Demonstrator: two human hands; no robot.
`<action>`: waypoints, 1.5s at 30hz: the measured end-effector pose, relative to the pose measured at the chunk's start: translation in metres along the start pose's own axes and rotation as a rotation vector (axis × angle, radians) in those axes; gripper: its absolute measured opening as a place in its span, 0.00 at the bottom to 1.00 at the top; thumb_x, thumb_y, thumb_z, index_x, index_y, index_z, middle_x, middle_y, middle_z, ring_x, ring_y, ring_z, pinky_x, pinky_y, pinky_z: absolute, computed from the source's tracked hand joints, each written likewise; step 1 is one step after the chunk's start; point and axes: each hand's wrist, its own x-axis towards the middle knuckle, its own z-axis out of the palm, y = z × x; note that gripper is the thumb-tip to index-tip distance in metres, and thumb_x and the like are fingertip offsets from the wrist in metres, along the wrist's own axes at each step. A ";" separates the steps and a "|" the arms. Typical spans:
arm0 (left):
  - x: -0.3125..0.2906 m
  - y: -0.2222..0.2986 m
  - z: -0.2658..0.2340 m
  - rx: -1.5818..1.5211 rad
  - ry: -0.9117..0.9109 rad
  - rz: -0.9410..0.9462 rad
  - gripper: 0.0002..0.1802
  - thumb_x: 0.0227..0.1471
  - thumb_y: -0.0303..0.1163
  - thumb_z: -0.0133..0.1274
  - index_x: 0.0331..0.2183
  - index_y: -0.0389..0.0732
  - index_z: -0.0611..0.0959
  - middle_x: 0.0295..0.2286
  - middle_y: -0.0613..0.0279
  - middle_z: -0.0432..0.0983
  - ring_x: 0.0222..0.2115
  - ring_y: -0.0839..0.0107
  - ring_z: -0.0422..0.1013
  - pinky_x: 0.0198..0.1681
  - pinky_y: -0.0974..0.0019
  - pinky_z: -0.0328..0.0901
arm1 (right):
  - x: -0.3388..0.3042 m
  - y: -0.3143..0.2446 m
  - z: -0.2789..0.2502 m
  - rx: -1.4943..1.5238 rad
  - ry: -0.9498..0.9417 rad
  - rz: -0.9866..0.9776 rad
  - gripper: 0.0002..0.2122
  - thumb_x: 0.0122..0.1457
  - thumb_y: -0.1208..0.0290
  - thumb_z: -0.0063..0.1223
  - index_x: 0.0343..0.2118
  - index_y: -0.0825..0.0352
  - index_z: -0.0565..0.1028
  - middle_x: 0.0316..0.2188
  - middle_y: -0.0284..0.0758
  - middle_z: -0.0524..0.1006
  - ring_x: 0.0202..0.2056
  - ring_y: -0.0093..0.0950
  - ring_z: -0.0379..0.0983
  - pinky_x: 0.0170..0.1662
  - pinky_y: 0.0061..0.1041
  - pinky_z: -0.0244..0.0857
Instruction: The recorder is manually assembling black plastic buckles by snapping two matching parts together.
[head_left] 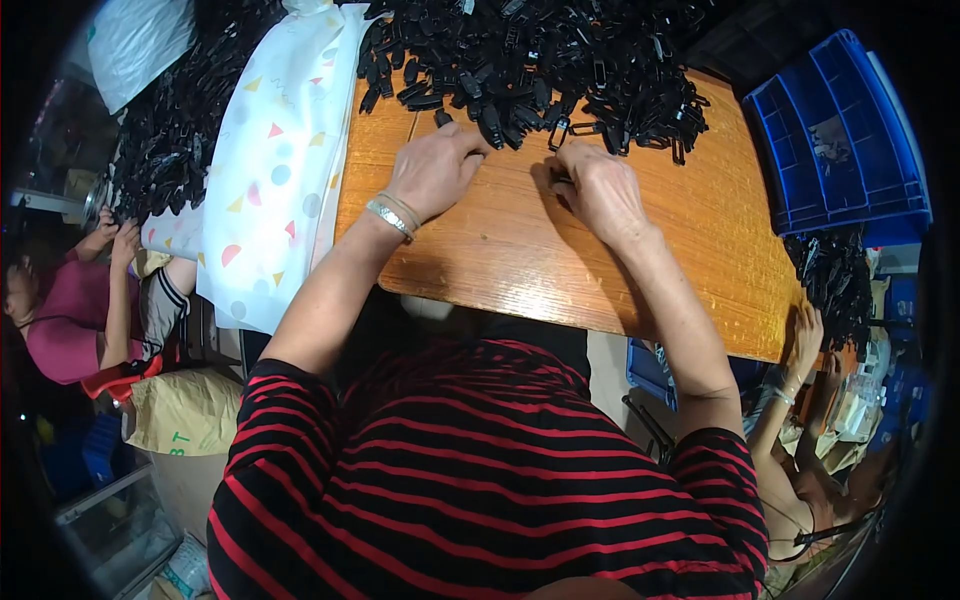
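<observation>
A thick heap of small black plastic clip-like pieces point(540, 60) covers the far part of the wooden table point(500, 240). My left hand point(435, 170) rests at the heap's near edge, fingers bent and close together, fingertips against loose black pieces. A bracelet circles that wrist. To its right, my right hand point(600, 190) is curled, thumb and forefinger drawn together, just below a piece with an open frame. Whatever sits between the fingers of either hand is too small or hidden to make out.
A white plastic sheet with coloured shapes point(270, 170) hangs over the table's left side. At the right stands a blue plastic crate point(830, 140). Co-workers' hands handle more black pieces at far left point(120, 240) and far right point(805, 340). A brown sack point(185, 410) stands lower left.
</observation>
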 end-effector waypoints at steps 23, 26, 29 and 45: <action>-0.016 0.009 0.016 -0.120 0.037 -0.168 0.11 0.46 0.34 0.61 0.29 0.38 0.79 0.28 0.53 0.74 0.28 0.54 0.72 0.30 0.57 0.66 | -0.038 -0.039 0.033 0.230 0.125 0.194 0.11 0.49 0.73 0.62 0.34 0.69 0.75 0.31 0.43 0.76 0.31 0.42 0.75 0.34 0.34 0.69; -0.024 0.009 0.022 -0.188 0.098 -0.094 0.12 0.47 0.30 0.61 0.34 0.37 0.78 0.27 0.57 0.75 0.27 0.60 0.72 0.28 0.62 0.66 | -0.037 -0.039 0.042 0.373 0.277 0.212 0.11 0.51 0.74 0.61 0.35 0.71 0.74 0.28 0.41 0.76 0.28 0.34 0.76 0.32 0.29 0.69; -0.030 0.019 0.023 -0.827 0.199 -0.277 0.14 0.52 0.30 0.58 0.41 0.37 0.77 0.26 0.65 0.74 0.23 0.74 0.70 0.26 0.72 0.64 | -0.033 -0.045 0.045 0.631 0.312 0.282 0.10 0.53 0.75 0.59 0.36 0.72 0.72 0.25 0.36 0.76 0.26 0.23 0.74 0.30 0.22 0.68; -0.043 0.039 0.006 -1.305 0.052 -0.406 0.16 0.55 0.25 0.54 0.46 0.35 0.78 0.30 0.71 0.73 0.21 0.89 0.62 0.21 0.84 0.56 | -0.024 -0.060 0.052 0.792 0.420 0.191 0.10 0.55 0.77 0.58 0.39 0.71 0.73 0.27 0.31 0.76 0.27 0.15 0.73 0.28 0.15 0.66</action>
